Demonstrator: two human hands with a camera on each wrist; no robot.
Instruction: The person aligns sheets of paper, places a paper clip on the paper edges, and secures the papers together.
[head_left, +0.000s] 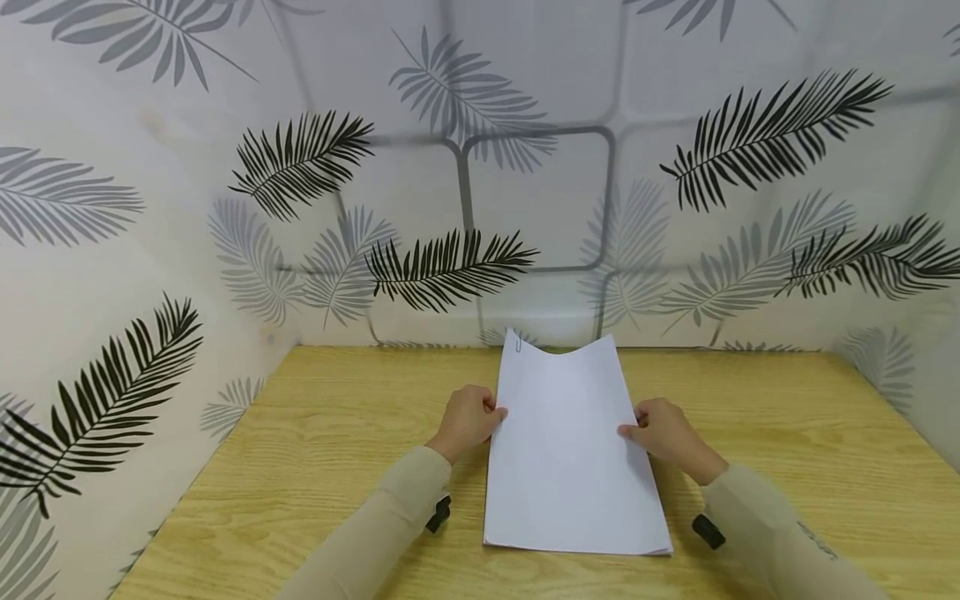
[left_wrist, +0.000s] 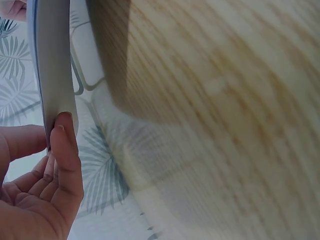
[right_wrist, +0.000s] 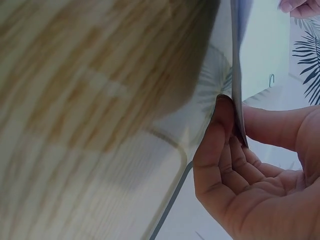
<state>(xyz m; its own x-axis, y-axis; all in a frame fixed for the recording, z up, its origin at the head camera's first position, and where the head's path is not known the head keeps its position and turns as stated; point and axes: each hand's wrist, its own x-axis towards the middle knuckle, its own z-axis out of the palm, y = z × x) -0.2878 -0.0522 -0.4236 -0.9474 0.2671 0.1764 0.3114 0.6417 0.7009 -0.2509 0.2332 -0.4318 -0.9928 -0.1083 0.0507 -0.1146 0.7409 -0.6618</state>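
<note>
A stack of white paper sheets (head_left: 566, 450) is raised over the table, its top edge sagging in the middle. My left hand (head_left: 468, 421) pinches the left edge, thumb on the front and fingers behind. On the opposite edge my right hand (head_left: 667, 433) pinches the sheets the same way. A paper clip (head_left: 518, 343) sits at the top left corner. Seen from the left wrist, the sheets (left_wrist: 55, 65) stand edge-on between thumb and index finger of the left hand (left_wrist: 45, 185). The right wrist view shows the right hand (right_wrist: 250, 170) gripping the other edge.
The wood-grain table (head_left: 360, 383) lies beneath the paper and both forearms. A wall covering with leaf patterns (head_left: 540, 200) rises behind the table and along its sides. Each sleeve has a dark wrist device (head_left: 438, 514) at the cuff.
</note>
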